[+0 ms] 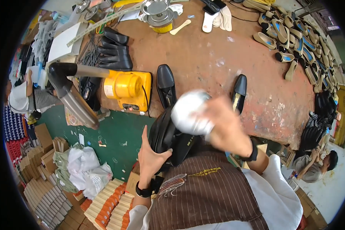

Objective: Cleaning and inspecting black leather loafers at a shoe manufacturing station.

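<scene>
In front of my apron, my left hand (151, 159) grips a black leather shoe (160, 134), its thumb over the edge and a finger stretched along the outside. Dark insole with gold lettering shows at the shoe's opening. My right hand (228, 128) is closed on a white rounded wad (188, 111), perhaps cloth, smeared by motion. The wad covers part of the shoe; whether they touch, I cannot tell. Just beyond, a black loafer (165, 82) lies on the table, and another black loafer (240, 90) is farther right.
A yellow blower machine (128, 90) with a pipe stands left on the worn brown table (203, 57). Black shoes (114, 51) lie behind it. Beige flats (295, 36) are heaped at the far right. Metal bowls (157, 17) stand at the back. A person (314, 166) is at right.
</scene>
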Tool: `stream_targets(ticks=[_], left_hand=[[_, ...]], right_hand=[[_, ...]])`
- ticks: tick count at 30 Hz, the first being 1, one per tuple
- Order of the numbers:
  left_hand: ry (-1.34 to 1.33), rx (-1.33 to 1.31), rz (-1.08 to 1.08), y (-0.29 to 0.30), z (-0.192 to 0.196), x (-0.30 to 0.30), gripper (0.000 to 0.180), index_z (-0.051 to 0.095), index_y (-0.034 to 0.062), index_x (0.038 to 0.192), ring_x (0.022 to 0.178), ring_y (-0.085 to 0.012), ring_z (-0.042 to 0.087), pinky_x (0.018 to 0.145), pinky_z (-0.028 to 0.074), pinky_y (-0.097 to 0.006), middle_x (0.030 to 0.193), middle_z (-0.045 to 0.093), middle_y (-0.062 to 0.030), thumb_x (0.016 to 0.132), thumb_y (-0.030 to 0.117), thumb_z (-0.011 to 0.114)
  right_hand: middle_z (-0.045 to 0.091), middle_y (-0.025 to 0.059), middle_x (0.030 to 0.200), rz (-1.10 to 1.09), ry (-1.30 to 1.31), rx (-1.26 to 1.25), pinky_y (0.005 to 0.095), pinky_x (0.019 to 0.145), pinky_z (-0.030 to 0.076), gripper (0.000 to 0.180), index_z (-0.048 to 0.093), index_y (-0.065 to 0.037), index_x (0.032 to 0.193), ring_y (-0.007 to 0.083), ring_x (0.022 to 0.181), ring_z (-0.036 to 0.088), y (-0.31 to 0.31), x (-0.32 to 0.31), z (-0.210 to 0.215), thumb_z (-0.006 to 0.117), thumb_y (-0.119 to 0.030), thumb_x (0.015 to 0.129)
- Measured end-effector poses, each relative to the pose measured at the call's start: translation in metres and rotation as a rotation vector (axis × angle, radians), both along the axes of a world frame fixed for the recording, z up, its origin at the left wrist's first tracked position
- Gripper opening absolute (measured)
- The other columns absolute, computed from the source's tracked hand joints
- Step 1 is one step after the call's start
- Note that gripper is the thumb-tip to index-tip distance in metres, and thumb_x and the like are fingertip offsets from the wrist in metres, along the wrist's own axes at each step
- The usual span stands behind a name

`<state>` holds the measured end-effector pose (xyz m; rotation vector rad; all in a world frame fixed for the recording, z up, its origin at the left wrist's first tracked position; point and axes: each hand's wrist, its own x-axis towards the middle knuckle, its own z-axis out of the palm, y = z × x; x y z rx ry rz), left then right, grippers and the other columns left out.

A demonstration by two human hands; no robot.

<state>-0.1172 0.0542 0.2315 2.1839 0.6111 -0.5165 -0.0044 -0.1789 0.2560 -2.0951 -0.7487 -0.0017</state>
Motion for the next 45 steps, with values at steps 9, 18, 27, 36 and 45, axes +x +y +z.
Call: stream_targets(ticks=[9, 18, 27, 36, 45], left_hand=[[-0.184, 0.263, -0.403, -0.02, 0.019, -0.006, 0.123, 0.016, -0.0002, 0.147, 0.093, -0.0369, 0.053, 0.088, 0.041, -0.041, 0.097, 0.054, -0.0164, 0.047, 0.021, 0.084], [-0.392, 0.139, -0.626, -0.012, 0.006, -0.003, 0.126, 0.021, -0.0052, 0.145, 0.103, -0.037, 0.05, 0.092, 0.039, -0.043, 0.113, 0.051, -0.0207, 0.04, 0.023, 0.085], [-0.34, -0.203, -0.576, 0.019, -0.012, -0.007, 0.134, 0.016, -0.0108, 0.144, 0.102, -0.0397, 0.05, 0.095, 0.038, -0.043, 0.114, 0.05, -0.0255, 0.053, 0.065, 0.079], [0.386, -0.941, -0.33, 0.044, -0.057, 0.024, 0.102, 0.04, 0.0062, 0.142, 0.142, -0.0262, 0.022, 0.117, 0.013, -0.034, 0.152, 0.029, -0.013, 0.082, 0.079, 0.002], [0.342, -1.188, -0.343, 0.064, -0.055, 0.005, 0.105, 0.028, 0.0045, 0.146, 0.142, -0.0249, 0.019, 0.117, 0.012, -0.036, 0.153, 0.024, -0.0108, 0.08, 0.081, 0.0]], right_hand=[[0.056, 0.0056, 0.091, 0.342, 0.19, -0.193, 0.0358, 0.072, 0.049, 0.041, 0.068, -0.01, 0.095, 0.0261, 0.086, 0.053, -0.02, -0.014, 0.018, 0.056, 0.007, 0.058], [0.059, 0.0084, 0.097, 0.559, 0.238, -0.231, 0.0368, 0.076, 0.049, 0.042, 0.07, -0.011, 0.094, 0.0297, 0.093, 0.056, -0.048, 0.027, 0.017, 0.053, 0.008, 0.06], [0.056, 0.0047, 0.097, 0.806, 0.373, -0.339, 0.0374, 0.074, 0.049, 0.044, 0.069, -0.012, 0.094, 0.0274, 0.093, 0.052, -0.03, 0.021, 0.005, 0.055, 0.009, 0.058], [0.052, 0.0049, 0.091, 1.296, -0.076, -0.163, 0.0324, 0.071, 0.048, 0.015, 0.065, -0.008, 0.083, 0.0217, 0.091, 0.051, 0.093, -0.037, -0.01, 0.064, -0.013, 0.07], [0.061, 0.0044, 0.098, 1.02, -0.011, -0.727, 0.0348, 0.081, 0.052, 0.039, 0.069, -0.015, 0.093, 0.0249, 0.1, 0.058, 0.044, 0.026, 0.006, 0.07, -0.004, 0.056]])
